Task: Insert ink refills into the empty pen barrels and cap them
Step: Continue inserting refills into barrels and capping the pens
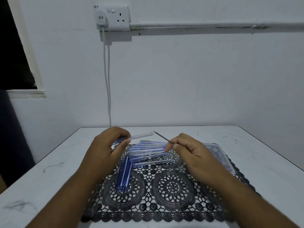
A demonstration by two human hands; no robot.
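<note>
Seated at a white table (49,170), we hold a clear barrel (139,136) pinched in our left hand (105,148), its open end pointing right. Our right hand (189,150) pinches a thin refill (162,137), tip aimed up-left, just apart from the barrel. Insertion is about to start; next we must line tip with opening. More pens (148,152) and refills (124,175) lie below on a lace mat (164,203).
</note>
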